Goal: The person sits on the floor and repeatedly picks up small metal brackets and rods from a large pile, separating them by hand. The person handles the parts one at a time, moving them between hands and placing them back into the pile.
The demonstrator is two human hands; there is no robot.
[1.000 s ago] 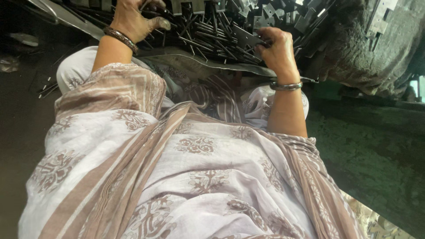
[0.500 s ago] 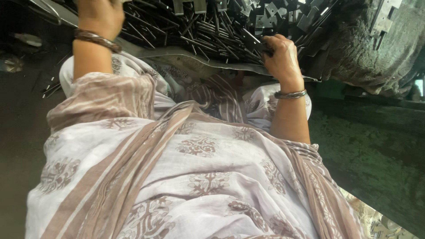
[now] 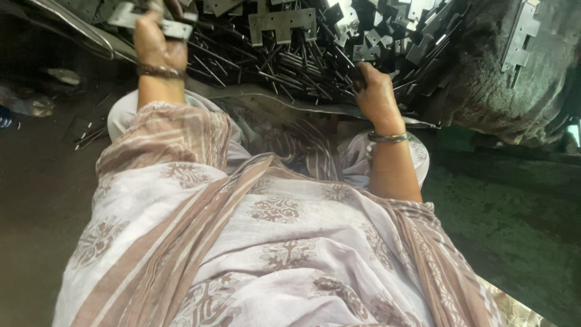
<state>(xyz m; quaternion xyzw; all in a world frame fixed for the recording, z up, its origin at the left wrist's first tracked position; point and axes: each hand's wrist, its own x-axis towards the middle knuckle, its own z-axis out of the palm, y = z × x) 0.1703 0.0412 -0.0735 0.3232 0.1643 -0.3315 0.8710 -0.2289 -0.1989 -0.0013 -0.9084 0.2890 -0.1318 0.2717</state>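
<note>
the left hand [image 3: 158, 43] is at the far left, closed around a flat metal plate [image 3: 148, 19]; its fingertips are cut off by the top edge, so how the grip sits is unclear. the right hand [image 3: 374, 92] is far right of centre, fingers curled down into a heap of thin rods [image 3: 266, 69]; whether it has hold of one or only rests among them cannot be told. the rods are dark, tangled and too many to count. more plates [image 3: 279, 21] lie on and behind the heap, overlapping and cut off at the top, also beyond counting. one long plate [image 3: 521, 33] leans on a grey sack [image 3: 484, 85] at the far right. each wrist carries one bangle [image 3: 387, 138], two in all. a patterned cloth [image 3: 272, 242] fills the near half and hides the person's lap and legs. a few stray rods [image 3: 91, 136] lie on the dark floor at left.
</note>
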